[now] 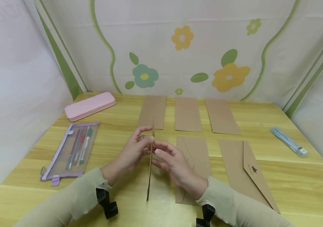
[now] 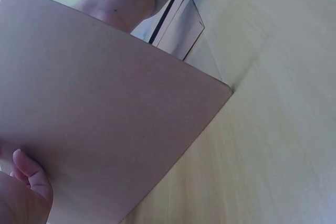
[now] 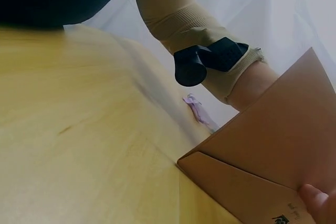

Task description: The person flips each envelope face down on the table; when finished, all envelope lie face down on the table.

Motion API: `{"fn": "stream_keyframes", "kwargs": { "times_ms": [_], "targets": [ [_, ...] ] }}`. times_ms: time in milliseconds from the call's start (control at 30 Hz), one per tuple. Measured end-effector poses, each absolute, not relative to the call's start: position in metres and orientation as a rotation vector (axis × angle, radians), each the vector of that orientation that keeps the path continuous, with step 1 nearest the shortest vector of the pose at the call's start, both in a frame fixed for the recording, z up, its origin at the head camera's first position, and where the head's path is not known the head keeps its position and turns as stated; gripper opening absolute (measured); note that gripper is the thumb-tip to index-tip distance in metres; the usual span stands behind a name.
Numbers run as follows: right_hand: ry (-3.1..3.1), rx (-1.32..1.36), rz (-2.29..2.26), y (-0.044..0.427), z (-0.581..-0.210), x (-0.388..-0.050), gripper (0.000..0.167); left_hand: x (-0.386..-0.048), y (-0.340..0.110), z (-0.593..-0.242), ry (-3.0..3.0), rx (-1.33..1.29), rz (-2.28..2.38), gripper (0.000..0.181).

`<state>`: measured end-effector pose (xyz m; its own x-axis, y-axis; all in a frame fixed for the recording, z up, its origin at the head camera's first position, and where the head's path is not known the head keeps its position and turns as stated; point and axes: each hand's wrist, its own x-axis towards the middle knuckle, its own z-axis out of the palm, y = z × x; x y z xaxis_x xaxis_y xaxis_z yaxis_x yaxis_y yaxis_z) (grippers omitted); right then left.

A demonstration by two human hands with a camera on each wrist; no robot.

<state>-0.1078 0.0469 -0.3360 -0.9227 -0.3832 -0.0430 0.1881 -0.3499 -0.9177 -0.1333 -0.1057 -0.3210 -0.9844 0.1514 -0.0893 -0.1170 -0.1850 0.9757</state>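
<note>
Both arms reach in from the near side, the left forearm (image 1: 65, 198) slanting up from the left and the right forearm (image 1: 230, 200) from the right, each in a pale sleeve that stops short of a bare wrist. The person's left hand (image 1: 131, 146) has its thumb (image 1: 145, 144) and bent fingers drawn into a pinch. Facing it, the right hand (image 1: 177, 164) curves its fingers loosely leftward, its thumb standing apart from the index finger.

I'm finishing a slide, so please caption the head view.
A rectangular brown paper envelope, seen edge-on between two bare hands at a yellow wood-grain table.
</note>
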Motion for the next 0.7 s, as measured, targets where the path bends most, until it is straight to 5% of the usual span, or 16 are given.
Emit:
{"fn": "stream_keyframes", "kwargs": {
  "times_ms": [700],
  "targets": [
    [1.613, -0.042, -2.373, 0.0519, -0.3383, -0.1144, 0.041, -0.1362, -0.0975, -0.3285, 2.005, 0.059, 2.174, 0.046]
  ]
}}
